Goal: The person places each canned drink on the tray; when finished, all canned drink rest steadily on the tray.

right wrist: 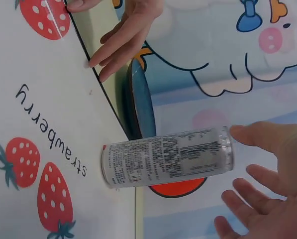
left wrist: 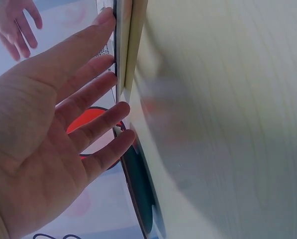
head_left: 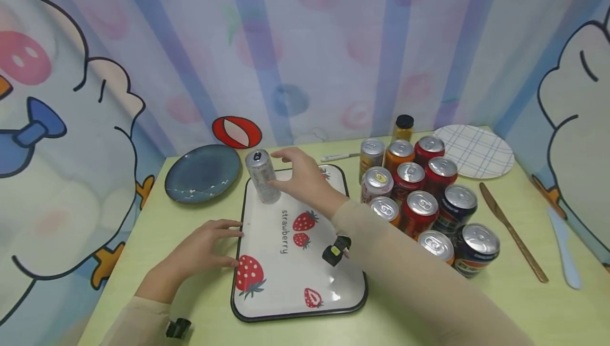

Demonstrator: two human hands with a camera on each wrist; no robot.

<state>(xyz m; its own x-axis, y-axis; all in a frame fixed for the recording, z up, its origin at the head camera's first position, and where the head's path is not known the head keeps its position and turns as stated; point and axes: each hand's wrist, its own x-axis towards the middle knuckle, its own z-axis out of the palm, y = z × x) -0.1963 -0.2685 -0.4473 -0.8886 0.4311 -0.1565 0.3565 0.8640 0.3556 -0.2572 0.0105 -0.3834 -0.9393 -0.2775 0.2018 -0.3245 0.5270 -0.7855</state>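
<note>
A slim silver can (head_left: 263,182) stands upright on the far left part of a white strawberry-print tray (head_left: 281,287). My right hand (head_left: 307,179) is beside the can, thumb and fingers spread apart. In the right wrist view the thumb tip is right at the rim of the can (right wrist: 168,157), while the other fingers are clear of it. My left hand (head_left: 200,250) is at the tray's left edge, fingers extended. The left wrist view shows the fingertips of that hand (left wrist: 58,109) along the dark tray edge.
Several drink cans (head_left: 421,204) stand grouped right of the tray, with a black-capped jar (head_left: 403,127) behind. A blue plate (head_left: 202,174) lies back left and a checked plate (head_left: 476,150) back right. A brown knife (head_left: 512,232) and a pale blue knife (head_left: 564,250) lie far right.
</note>
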